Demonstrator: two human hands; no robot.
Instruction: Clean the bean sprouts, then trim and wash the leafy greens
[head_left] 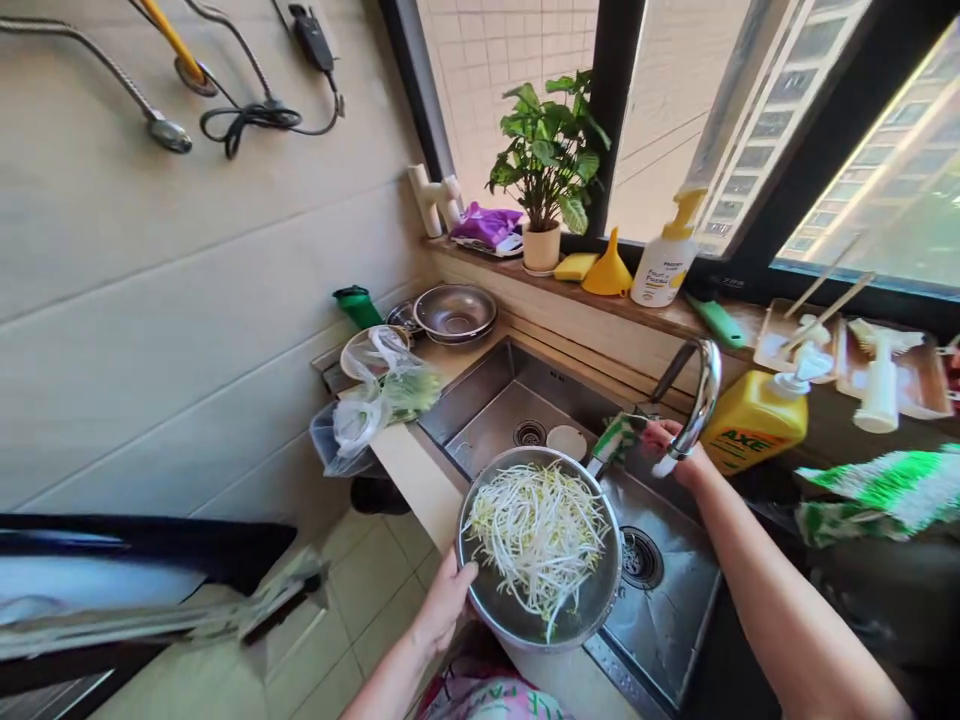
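Because only my left hand (pixel 442 605) pinches the bowl (pixel 591 608) of bean sprouts (pixel 540 530) over the sink's (pixel 675 600) near edge, I fear that one-sided hold could tip and spill them, but cannot tell my right hand's (pixel 664 440) grip at the sink's far-side faucet (pixel 706 385).

The left grip (pixel 444 605) holds a round metal strainer (pixel 495 602) of white bean sprouts (pixel 541 530) by its side near a double sink (pixel 667 625), and the right grip (pixel 663 438) is behind the shiny tap's (pixel 709 388) bent spout.
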